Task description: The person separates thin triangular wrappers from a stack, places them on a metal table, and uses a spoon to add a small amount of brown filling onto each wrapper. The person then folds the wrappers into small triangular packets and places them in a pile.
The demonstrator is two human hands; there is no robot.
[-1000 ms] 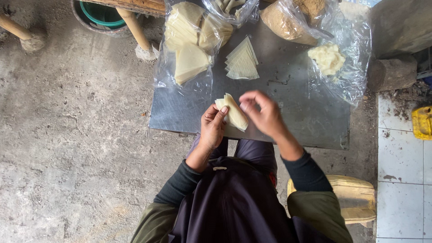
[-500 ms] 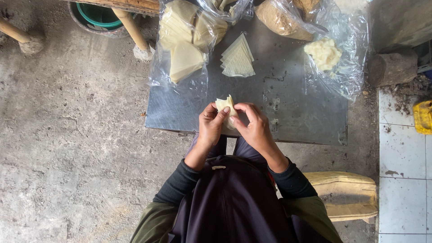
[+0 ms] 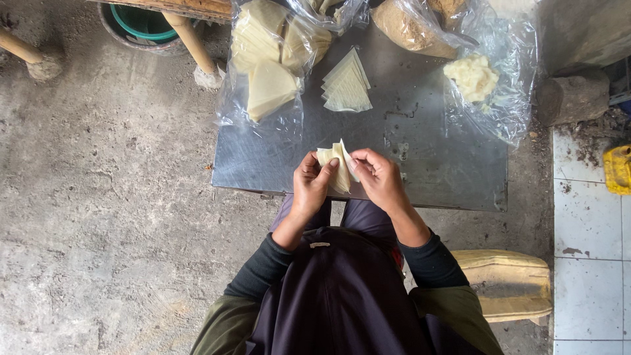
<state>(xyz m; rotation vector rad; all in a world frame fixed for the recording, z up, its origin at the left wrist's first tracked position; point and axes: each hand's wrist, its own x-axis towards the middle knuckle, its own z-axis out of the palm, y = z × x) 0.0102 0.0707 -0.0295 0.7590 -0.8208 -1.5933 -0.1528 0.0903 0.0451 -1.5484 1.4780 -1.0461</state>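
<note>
Grip: a small pale folded wrapper is pinched between both hands, held just above the near edge of the metal table.
Left hand: fingers are curled round the wrapper's left side, thumb pressed onto its face.
Right hand: fingertips are closed on the wrapper's right edge, touching the left hand's fingers.
Just changed: a second ago the hands were held apart with the piece stretched between them; now they are brought tight together and the wrapper is stood more upright, its pointed corner up. A fold or seal is judged to be in hand, the piece being closed rather than opened.
Beyond the grip, close: a fanned stack of triangular wrappers is laid on the bare metal, straight ahead of the pinched piece and well apart from it.
Beyond and left of the grip: more wrappers are seen in a clear plastic bag, partly spilled toward the table's left edge.
Beyond and right of the grip: a pale lump of filling is set on clear plastic sheet, well apart from the hands.
Farthest from the grip: a bag of brown crumbly stuff is lying at the table's far edge; a green bucket is stood on the concrete floor, far left.
Behind the grip, right: a yellowish stool is set beside the person.
</note>
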